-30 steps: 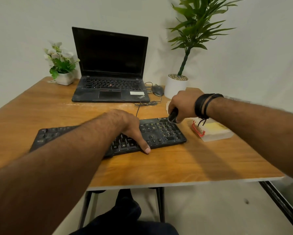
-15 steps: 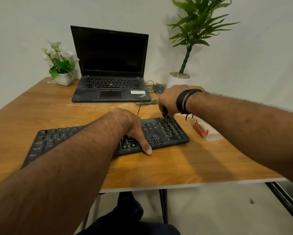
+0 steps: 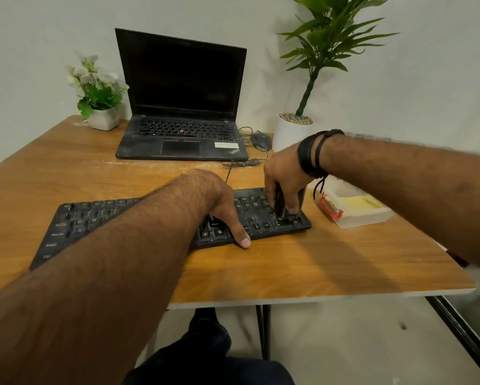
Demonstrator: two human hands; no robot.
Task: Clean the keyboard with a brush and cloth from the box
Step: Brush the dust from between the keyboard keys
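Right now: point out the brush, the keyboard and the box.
brush [image 3: 279, 202]: head view, dark handle below the right hand's fingers.
keyboard [image 3: 66, 232]: head view, bare left-end keys.
box [image 3: 355, 218]: head view, clear near wall, right of the keyboard.

The right hand [image 3: 284, 176] is being brought down from the keyboard's [image 3: 261, 215] far right corner onto its numeric-pad end. The brush [image 3: 280, 202], gripped near upright, is now being pressed onto the keys at the near right edge. More of the box [image 3: 352, 209] is being exposed beside the wrist, with its yellow cloth [image 3: 358, 202] showing.
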